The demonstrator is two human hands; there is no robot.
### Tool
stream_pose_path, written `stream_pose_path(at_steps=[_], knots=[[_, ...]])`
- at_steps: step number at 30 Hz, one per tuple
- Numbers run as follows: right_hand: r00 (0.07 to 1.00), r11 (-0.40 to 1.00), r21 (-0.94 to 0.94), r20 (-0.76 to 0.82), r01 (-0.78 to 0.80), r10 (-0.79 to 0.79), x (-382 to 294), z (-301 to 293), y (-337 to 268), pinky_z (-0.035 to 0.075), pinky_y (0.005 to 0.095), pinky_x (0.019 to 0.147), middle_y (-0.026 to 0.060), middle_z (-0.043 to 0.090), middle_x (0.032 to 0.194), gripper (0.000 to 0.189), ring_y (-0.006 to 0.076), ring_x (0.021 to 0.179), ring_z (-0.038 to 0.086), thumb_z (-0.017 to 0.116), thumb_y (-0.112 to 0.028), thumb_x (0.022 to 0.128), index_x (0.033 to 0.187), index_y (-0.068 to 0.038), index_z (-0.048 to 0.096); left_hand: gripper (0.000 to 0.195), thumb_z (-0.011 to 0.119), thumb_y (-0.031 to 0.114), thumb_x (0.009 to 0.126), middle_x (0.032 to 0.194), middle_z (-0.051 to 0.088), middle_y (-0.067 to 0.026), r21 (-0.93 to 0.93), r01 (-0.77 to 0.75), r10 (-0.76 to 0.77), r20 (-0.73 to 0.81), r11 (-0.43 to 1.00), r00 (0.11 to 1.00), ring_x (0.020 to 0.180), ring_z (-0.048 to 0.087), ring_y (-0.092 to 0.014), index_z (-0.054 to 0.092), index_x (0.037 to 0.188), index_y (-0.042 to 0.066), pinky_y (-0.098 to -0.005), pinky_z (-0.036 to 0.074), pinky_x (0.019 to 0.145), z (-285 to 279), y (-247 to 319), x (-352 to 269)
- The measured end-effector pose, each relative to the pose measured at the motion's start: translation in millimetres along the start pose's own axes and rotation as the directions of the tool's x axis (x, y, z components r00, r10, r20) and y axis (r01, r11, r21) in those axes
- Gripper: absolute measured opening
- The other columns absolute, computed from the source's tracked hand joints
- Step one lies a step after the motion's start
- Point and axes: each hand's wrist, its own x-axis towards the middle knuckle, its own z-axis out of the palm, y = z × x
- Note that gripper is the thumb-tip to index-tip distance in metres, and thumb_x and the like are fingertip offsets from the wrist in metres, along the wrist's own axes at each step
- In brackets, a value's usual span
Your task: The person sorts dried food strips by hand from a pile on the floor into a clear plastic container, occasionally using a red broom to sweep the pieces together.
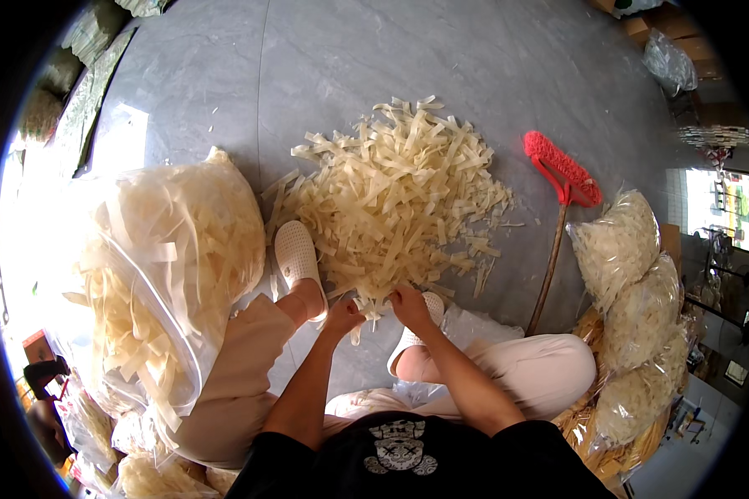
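A heap of pale yellow, flat dried strips [399, 193] covers the grey floor in front of me; their exact material is unclear. My left hand [345, 318] is at the heap's near edge, its fingers closed on strips there. Just to its right, my right hand [411, 307] pinches at the same small cluster of strips [373, 305]. Both hands are low between my shoes, a short distance apart. The fingertips are small in view, and how many strips they hold cannot be made out.
A large clear plastic bag [225, 231] full of strips stands against my left leg. To the right, a red-headed mop [562, 168] lies with its wooden handle towards me. Filled clear bags [636, 312] are stacked beyond it. Crumpled plastic [480, 325] lies by my right shoe [434, 307].
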Motion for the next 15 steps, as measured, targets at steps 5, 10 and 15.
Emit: stream_pose_path(at_steps=[5,10,15], knots=[[0.919,0.98,0.187,-0.369,-0.074,0.14,18.8,-19.8,-6.5,0.045,0.0406,0.065,0.019,0.057,0.071,0.014,0.0375,0.071,0.055,0.051,-0.01,0.082,0.083,0.001,0.059,0.019,0.055,0.012,0.074,0.067,0.058,-0.017,-0.009,-0.234,0.192,-0.542,0.972,0.818,0.065,0.056,-0.036,0.053,0.09,0.002,-0.0405,0.045,0.06,-8.5,40.7,13.8],[0.899,0.986,-0.03,-0.416,-0.164,0.137,21.9,-4.2,14.6,0.044,0.0388,0.076,0.0194,0.056,0.095,0.035,0.0333,0.088,0.053,0.064,-0.005,0.073,0.104,-0.004,0.05,0.031,0.053,0.003,0.075,0.071,0.059,-0.0192,0.326,-0.293,0.438,-0.664,0.899,0.606,0.07,0.055,-0.042,0.051,0.107,0.005,-0.0454,0.044,0.065,-22.7,57.6,20.9],[0.913,0.862,0.487,-0.275,-0.139,0.302,43.5,15.6,9.0,0.046,0.0294,0.063,0.0126,0.054,0.088,0.042,0.0211,0.071,0.057,0.067,0.0,0.068,0.105,-0.005,0.047,0.031,0.054,0.001,0.074,0.072,0.06,-0.0201,0.252,0.103,0.011,-0.415,0.962,0.91,0.07,0.056,-0.042,0.054,0.105,0.004,-0.0471,0.045,0.066,-26.2,81.3,20.4]])
